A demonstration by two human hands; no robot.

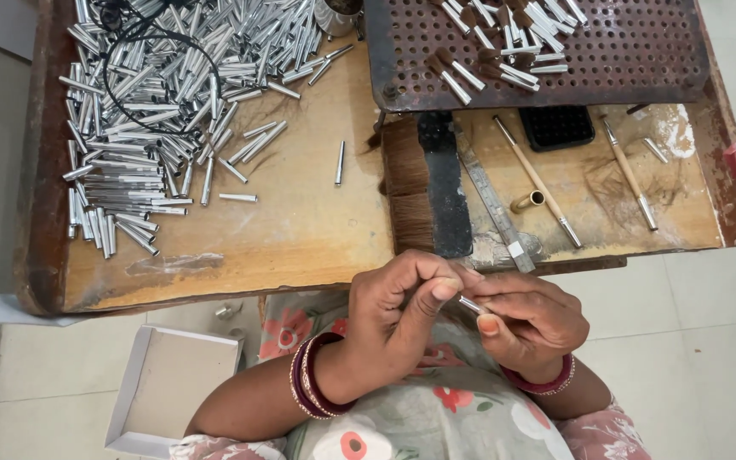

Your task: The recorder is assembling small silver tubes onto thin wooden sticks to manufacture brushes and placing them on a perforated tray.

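My left hand [402, 311] and my right hand [526, 319] meet just below the front edge of the wooden table [300, 238]. Between their fingertips they pinch a small silver metal tube [471, 304], mostly hidden by the fingers. Both wrists wear dark red bangles. A strip of brown bristle hair [406, 183] lies on the table right above my hands, under a dark flat bar [445, 183].
A big heap of silver tubes [155, 102] covers the table's left. A rusty perforated tray [606, 60] at the back right holds several tubes with hair tips. Two wooden-handled brushes [538, 181], a steel ruler [491, 200], and a black comb piece [555, 126] lie right. A white box [168, 388] sits on the floor.
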